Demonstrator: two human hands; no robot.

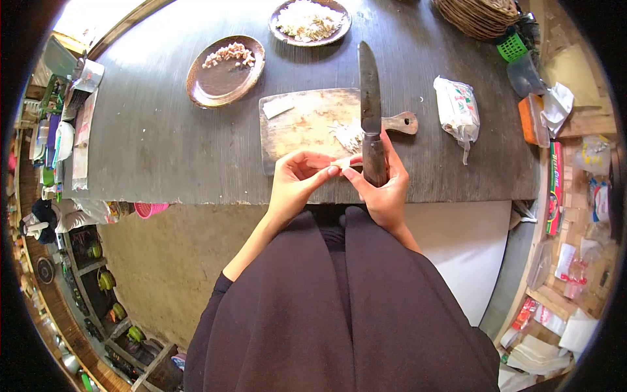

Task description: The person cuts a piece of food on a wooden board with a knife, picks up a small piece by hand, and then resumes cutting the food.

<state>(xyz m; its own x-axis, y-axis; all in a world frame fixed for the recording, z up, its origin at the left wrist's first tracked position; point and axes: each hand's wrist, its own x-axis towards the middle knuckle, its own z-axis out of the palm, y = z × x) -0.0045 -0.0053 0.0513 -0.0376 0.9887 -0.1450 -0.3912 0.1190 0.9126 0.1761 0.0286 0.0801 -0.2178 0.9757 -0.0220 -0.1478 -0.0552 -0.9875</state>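
Observation:
At the near edge of the table, my left hand (297, 176) pinches a small pale piece of food (340, 163) between thumb and fingers. My right hand (390, 189) is closed around the handle of a knife (370, 91), its broad dark blade pointing away from me. The right thumb and fingertip also meet the pale piece. Just beyond my hands lies a worn wooden cutting board (300, 134) with its handle to the right. Thin pale shreds (347, 135) are heaped on its right part, and a flat whitish block (279, 108) rests at its far left corner.
Behind the board stand a brown plate (219, 88) with small diced pieces and another plate (310, 42) heaped with pale shreds. A plastic packet (458, 111) lies right of the board. A wicker basket (477, 16) and an orange container (532, 121) are along the right side.

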